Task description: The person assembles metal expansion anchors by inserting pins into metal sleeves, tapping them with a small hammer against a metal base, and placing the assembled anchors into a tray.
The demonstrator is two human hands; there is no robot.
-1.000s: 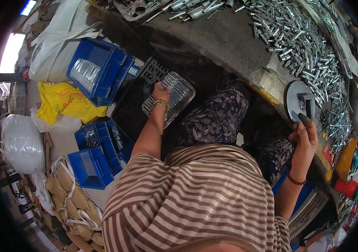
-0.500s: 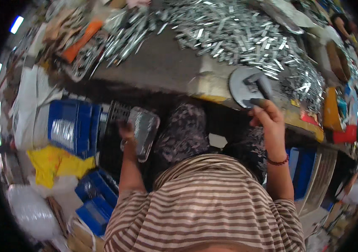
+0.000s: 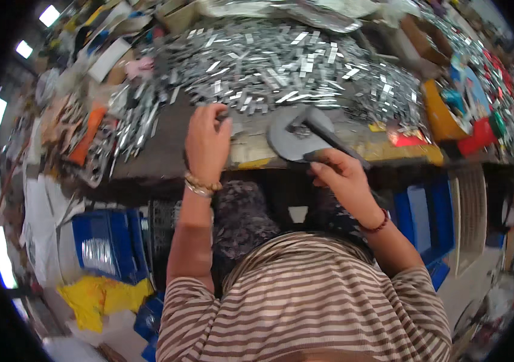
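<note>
My left hand (image 3: 207, 145) is over the bench edge, fingers curled toward the thumb, at the near side of a pile of flat silver metal strips (image 3: 275, 63). Something dark shows at its fingertips, too small to name. My right hand (image 3: 344, 181) makes a pinch beside a round grey metal disc (image 3: 290, 143). A dark tip shows at its fingers; I cannot tell whether this is a covering or a held piece. A hammer (image 3: 329, 134) lies with its head on the disc, its dark handle slanting toward my right hand.
Left on the bench are an orange-handled tool (image 3: 90, 134) and long silver pieces (image 3: 139, 120). A yellow container (image 3: 441, 111) and a red one (image 3: 479, 139) stand right. Blue bins (image 3: 109, 244) sit below left, near a yellow bag (image 3: 103, 298); another blue bin (image 3: 426, 223) is below right.
My left hand has risen from beside a clear-edged tray near my lap to the metal strips on the bench. My right hand stays pinched near the disc. The view has shifted.
</note>
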